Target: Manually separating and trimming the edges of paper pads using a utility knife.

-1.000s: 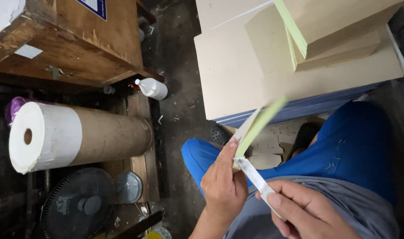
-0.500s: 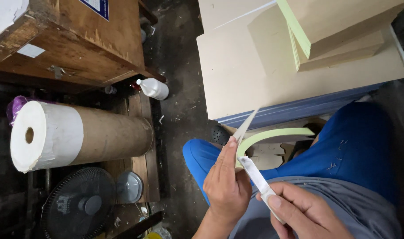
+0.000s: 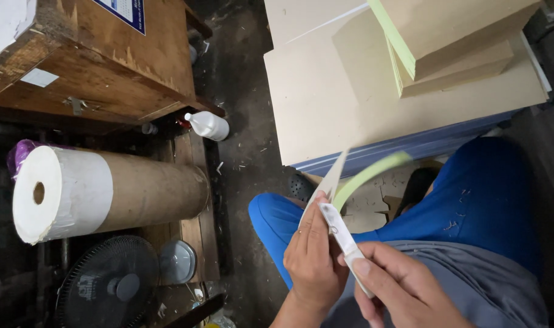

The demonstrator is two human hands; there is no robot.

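One paper roll (image 3: 107,194) — one fan (image 3: 107,282), one white bottle (image 3: 208,126), one wooden crate (image 3: 95,54).

At lower centre, the left hand (image 3: 313,258) holds a thin pale sheet (image 3: 330,181) upright; the right hand (image 3: 404,291) presses a white knife (image 3: 344,237) against it, curling a green strip (image 3: 368,175) away. A paper roll (image 3: 107,191) lies left.

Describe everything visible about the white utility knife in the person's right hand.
The utility knife is a slim, flat tool with a white, plastic-looking body and a small round mark near its front end. It lies diagonally, tip up and to the left, handle end down toward the right. The right hand grips its rear, thumb pressed on top. Its front end meets the thin light piece with a green edge held by the left hand. The blade itself is too small to make out.
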